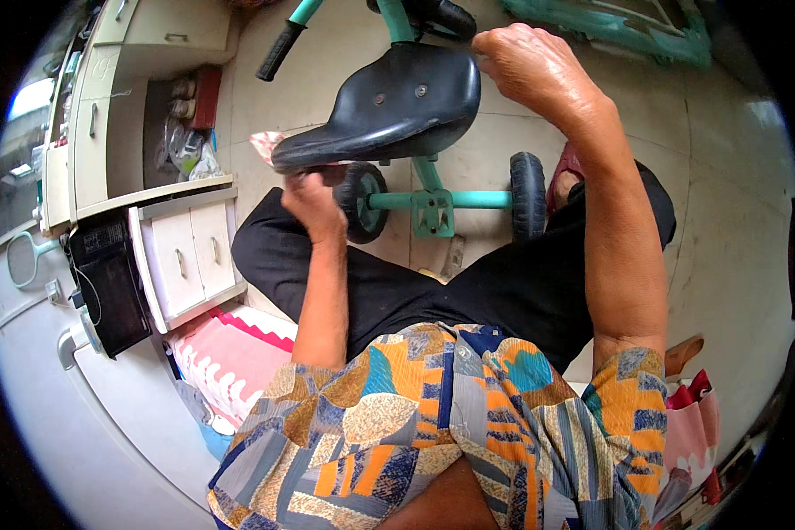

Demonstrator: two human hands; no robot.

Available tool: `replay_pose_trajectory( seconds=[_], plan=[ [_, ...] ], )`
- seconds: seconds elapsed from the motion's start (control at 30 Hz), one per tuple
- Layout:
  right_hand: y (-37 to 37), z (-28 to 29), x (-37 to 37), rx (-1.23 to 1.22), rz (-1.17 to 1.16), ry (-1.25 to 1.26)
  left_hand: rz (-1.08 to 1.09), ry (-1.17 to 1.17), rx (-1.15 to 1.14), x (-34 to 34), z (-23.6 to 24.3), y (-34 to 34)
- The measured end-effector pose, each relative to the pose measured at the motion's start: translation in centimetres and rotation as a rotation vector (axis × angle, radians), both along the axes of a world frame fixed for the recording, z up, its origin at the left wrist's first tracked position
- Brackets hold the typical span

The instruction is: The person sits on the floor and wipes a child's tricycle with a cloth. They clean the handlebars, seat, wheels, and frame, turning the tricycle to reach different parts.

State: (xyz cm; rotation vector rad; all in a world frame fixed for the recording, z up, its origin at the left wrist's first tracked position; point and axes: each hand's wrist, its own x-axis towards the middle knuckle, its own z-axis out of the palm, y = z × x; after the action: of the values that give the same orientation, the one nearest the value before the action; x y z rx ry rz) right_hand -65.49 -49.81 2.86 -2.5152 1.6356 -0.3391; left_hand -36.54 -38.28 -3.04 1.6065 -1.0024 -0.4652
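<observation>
A child's tricycle with a green frame (430, 200) stands in front of me, between my legs. Its black moulded seat (389, 110) is tilted, with two bolts showing. My left hand (314, 205) is closed at the underside of the seat's near left end. A red-and-white patterned cloth (266, 146) sticks out beside those fingers, partly hidden by the seat. My right hand (532, 71) is raised at the seat's far right edge, its fingers curled; their tips are hidden, so what they grip cannot be made out.
A black handlebar grip (280, 51) points out at the far left. Two black wheels, left (362, 201) and right (527, 196), sit near my legs. White cabinets (185, 256) line the left side; a green metal frame (627, 35) lies at the far right.
</observation>
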Motion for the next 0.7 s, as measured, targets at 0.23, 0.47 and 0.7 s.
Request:
replay_pose_trajectory(
  seconds=[0.23,0.47,0.7],
  plan=[
    [0.5,0.1,-0.2,0.022,-0.011,-0.011,-0.759,0.708,0.575,10.9,-16.8,-2.0],
    [0.8,0.1,-0.4,0.012,-0.025,-0.005,-0.519,0.047,0.752,7.7,-19.3,-1.0],
    [1.2,0.6,-0.4,0.008,-0.001,-0.023,-0.642,-1.115,0.487,0.1,-7.9,0.5]
  ],
)
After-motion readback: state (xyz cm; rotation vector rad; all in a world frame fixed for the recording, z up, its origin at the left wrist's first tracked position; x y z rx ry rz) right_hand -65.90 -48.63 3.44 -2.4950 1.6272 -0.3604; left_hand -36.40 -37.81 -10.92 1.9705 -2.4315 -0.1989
